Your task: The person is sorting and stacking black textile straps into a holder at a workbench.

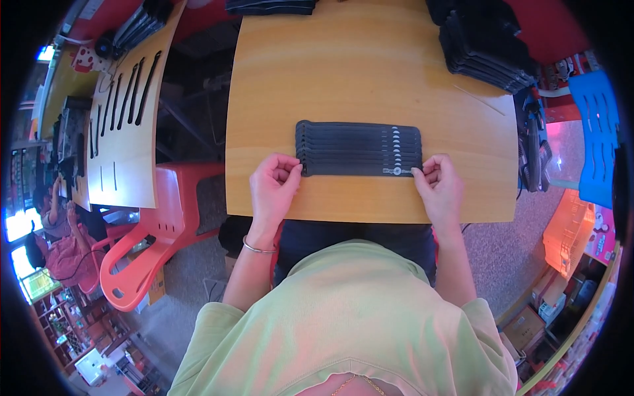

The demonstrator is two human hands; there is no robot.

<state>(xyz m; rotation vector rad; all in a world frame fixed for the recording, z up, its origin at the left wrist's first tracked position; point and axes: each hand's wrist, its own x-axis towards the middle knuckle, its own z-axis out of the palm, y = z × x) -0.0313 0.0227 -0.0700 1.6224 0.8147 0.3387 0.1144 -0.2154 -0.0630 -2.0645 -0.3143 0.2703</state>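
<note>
Several flat black straps [347, 142] lie overlapped in a stepped row on the wooden table, lengthwise from left to right. Their left ends are rounded, with what look like small holes, and pale printed marks run down near their right ends. My left hand [274, 181] pinches the left end of the nearest black strap [350, 171] between thumb and fingers. At its opposite end, my right hand [440, 185] pinches the same strap, thumb beside the white print. This nearest strap lies along the front edge of the row.
Stacked black goods [485, 49] fill the table's far right corner, with another black pile [271, 6] at the far edge. A thin stick [479, 99] lies by the right stack. Leftward are a red plastic chair [175, 211] and a side table [125, 152] with spread straps; people sit beyond.
</note>
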